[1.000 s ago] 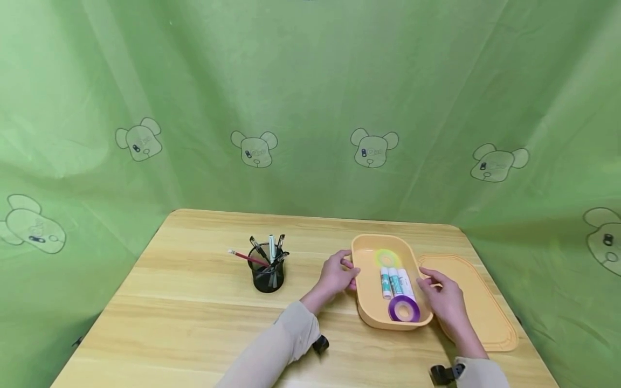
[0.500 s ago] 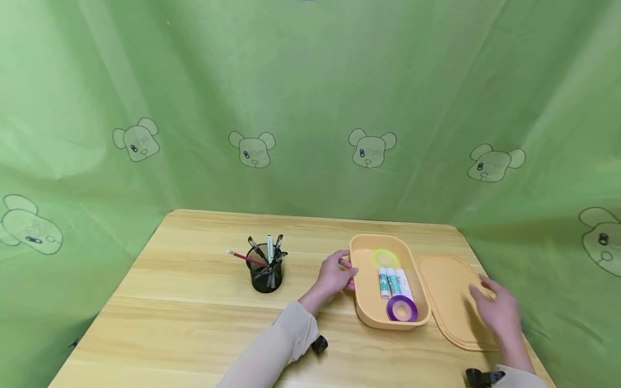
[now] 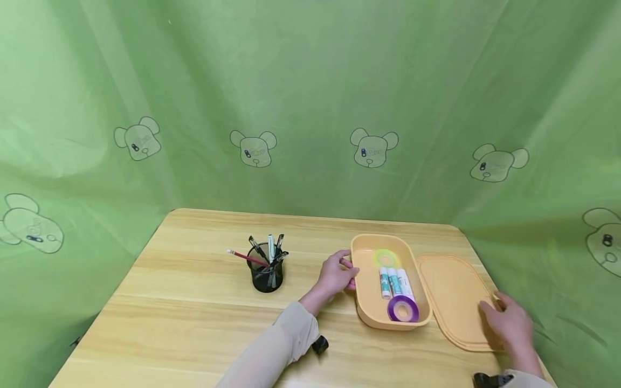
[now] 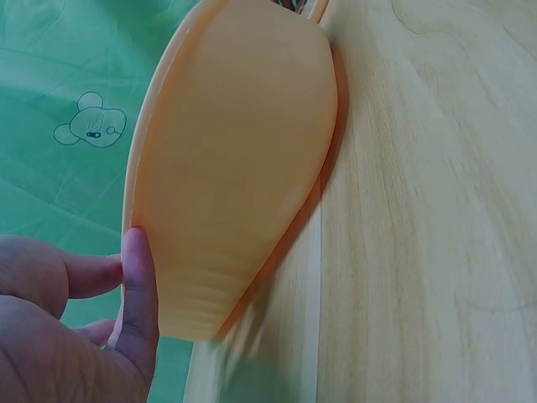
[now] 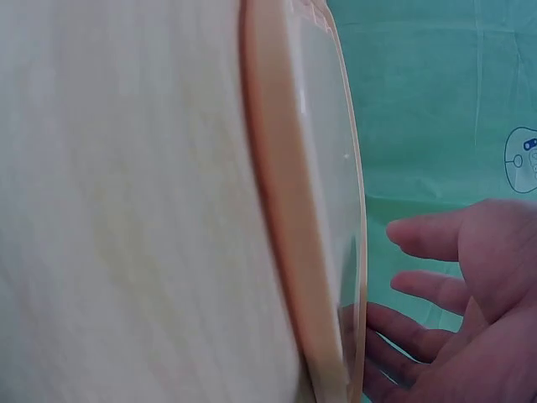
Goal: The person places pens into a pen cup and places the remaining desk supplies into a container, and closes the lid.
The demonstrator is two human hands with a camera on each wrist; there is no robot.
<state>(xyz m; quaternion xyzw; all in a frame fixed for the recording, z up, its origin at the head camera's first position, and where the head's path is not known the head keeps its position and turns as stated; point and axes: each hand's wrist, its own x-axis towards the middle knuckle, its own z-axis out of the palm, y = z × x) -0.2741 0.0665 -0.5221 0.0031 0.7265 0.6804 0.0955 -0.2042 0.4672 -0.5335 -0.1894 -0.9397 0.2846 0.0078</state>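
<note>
A light orange plastic box [image 3: 365, 302] stands on the table without its lid. My left hand [image 3: 335, 275] holds its left rim, the thumb inside and fingers outside; in the left wrist view, my fingers [image 4: 141, 294] lie along the rim. Inside are two teal-labelled glue sticks [image 3: 395, 282], a white stick-like item [image 3: 405, 284], a yellow-green tape roll [image 3: 386, 258] and a purple tape roll [image 3: 403, 309]. The flat orange lid [image 3: 453, 296] lies right of the box. My right hand [image 3: 511, 322] is at the lid's right edge, its fingers spread and loosely bent, gripping nothing.
A black mesh pen holder [image 3: 267, 279] with several pens and a red pencil [image 3: 248, 258] stands left of the box. The wooden table [image 3: 194, 302] ends close beside the lid on the right. A green curtain [image 3: 310, 97] surrounds the table.
My right hand has left the box's right rim and moved right across the lid to its outer edge. The left hand and the box have stayed in place.
</note>
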